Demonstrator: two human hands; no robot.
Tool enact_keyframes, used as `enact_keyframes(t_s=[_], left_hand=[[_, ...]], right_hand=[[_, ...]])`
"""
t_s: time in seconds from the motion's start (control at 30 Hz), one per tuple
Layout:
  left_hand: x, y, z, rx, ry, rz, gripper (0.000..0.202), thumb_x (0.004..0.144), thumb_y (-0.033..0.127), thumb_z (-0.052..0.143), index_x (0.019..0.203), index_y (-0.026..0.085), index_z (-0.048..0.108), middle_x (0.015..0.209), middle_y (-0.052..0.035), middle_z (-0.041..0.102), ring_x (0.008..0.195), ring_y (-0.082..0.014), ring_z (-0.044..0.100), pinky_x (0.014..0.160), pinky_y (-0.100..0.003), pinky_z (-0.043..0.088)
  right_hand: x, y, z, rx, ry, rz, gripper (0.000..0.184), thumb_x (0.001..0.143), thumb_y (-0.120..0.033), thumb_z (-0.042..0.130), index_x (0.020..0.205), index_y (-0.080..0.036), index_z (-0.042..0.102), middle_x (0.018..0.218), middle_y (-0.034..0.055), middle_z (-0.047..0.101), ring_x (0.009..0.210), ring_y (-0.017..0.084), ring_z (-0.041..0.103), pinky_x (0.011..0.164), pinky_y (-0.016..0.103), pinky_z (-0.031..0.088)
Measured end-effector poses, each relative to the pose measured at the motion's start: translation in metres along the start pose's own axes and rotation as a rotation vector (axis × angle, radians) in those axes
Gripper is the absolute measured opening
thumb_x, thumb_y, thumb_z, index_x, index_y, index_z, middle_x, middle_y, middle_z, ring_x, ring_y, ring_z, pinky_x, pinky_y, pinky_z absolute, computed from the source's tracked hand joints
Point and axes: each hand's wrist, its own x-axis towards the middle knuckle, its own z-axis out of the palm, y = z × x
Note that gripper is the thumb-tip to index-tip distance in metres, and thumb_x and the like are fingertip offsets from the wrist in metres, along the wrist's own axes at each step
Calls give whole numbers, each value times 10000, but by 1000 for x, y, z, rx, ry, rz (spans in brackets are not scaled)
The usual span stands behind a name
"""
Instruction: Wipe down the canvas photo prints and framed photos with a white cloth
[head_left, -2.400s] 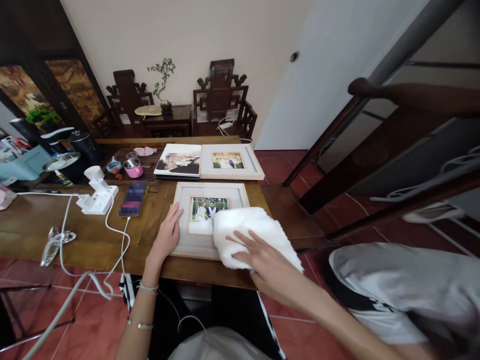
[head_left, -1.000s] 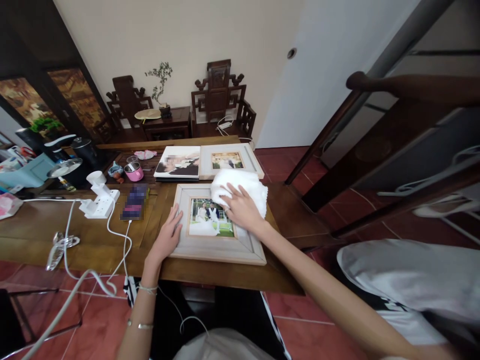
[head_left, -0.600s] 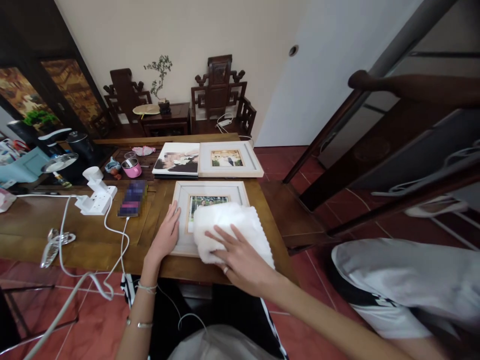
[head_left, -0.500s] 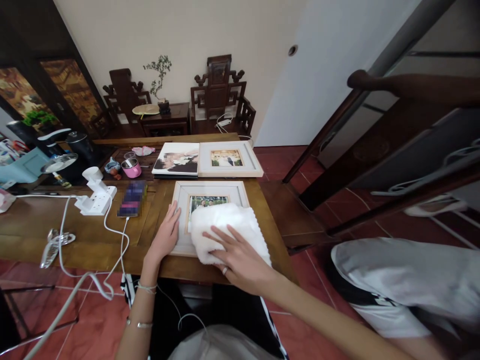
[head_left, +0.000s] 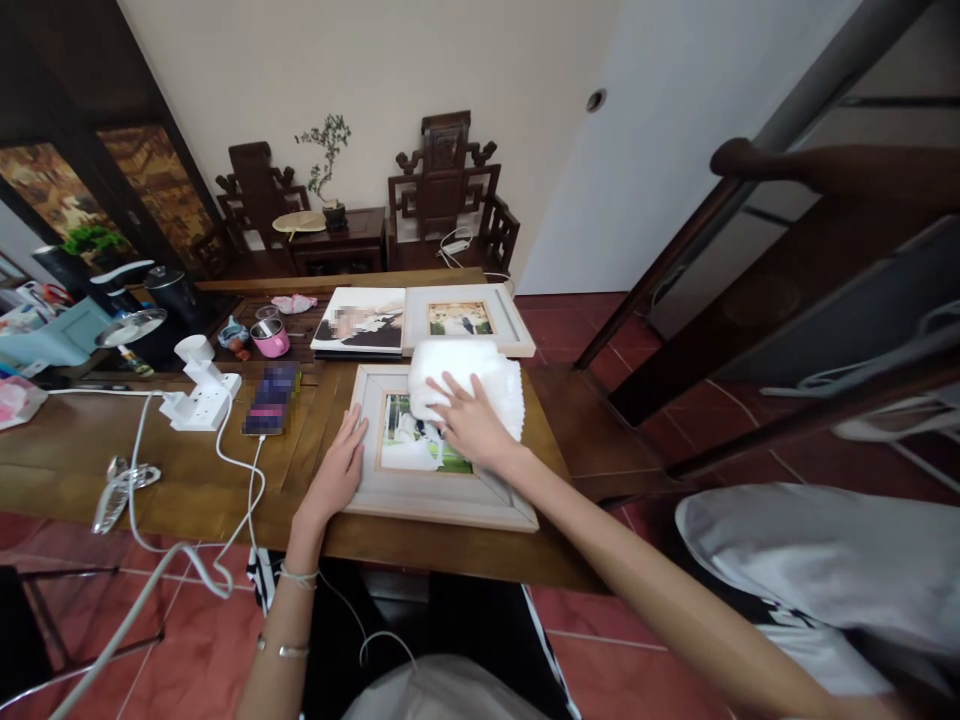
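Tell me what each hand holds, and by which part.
Right hand presses down on the white cloth at its near edge; left hand lies flat on the left rail of the picture frame. Neither is gripped.

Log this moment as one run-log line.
left hand: flat on left edge of picture frame | right hand: pressing white cloth on frame's far part | frame: lying flat on wooden table

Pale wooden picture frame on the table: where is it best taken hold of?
Probably the near rail of the pale wooden picture frame, from the near side: it lies flat, that rail is bare, while the left hand rests on the left rail and the white fluffy cloth covers the far corner.
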Motion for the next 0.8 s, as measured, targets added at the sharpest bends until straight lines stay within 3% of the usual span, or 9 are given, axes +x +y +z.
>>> enact_keyframes(t_s=[0.17, 0.3, 0.4, 0.53, 0.8], left_hand=[[0, 2, 1, 18, 4, -20, 468, 967, 230, 325, 1425, 169, 397, 1568, -109, 227, 1457, -194, 139, 1182, -416, 159], [1, 4, 1, 22, 4, -36, 466, 968, 240, 329, 1423, 169, 401, 1568, -104, 228, 1456, -200, 142, 1183, -415, 161], [1, 4, 1, 23, 7, -39, 461, 971, 247, 332, 1424, 196, 401, 1572, -82, 224, 1457, -197, 140, 1185, -413, 159], [1, 4, 0, 12, -9, -35, 472, 969, 245, 333, 1437, 199, 381, 1575, -82, 211, 1458, -208, 133, 1183, -424, 161], [-1, 4, -1, 19, -34, -29, 471, 976, 242, 319, 1442, 202, 368, 1582, -83, 188, 1463, -201, 102, 1183, -432, 144]], right_hand=[[-48, -47, -24, 61, -138, -97, 343, 860, -141, 494, 1164, -171, 650, 1450, 136, 438, 1377, 359, 302, 1075, 645, 228], [-81, -81, -47, 194, -290, -141, 372, 837, -114, 499, 1162, -224, 643, 1475, 105, 409, 1376, 338, 315, 1069, 628, 270], [-89, -92, -45, 234, -287, -180, 380, 828, -108, 504, 1163, -232, 634, 1501, 69, 372, 1400, 324, 265, 1094, 629, 227], [-74, -79, -21, 195, -161, -192, 388, 852, -131, 488, 1210, -220, 608, 1518, 62, 340, 1422, 294, 210, 1122, 605, 172], [-7, -15, 6, 14, 12, -3, 365, 921, -218, 434, 1236, -143, 601, 1527, 113, 299, 1424, 313, 197, 1141, 570, 118]])
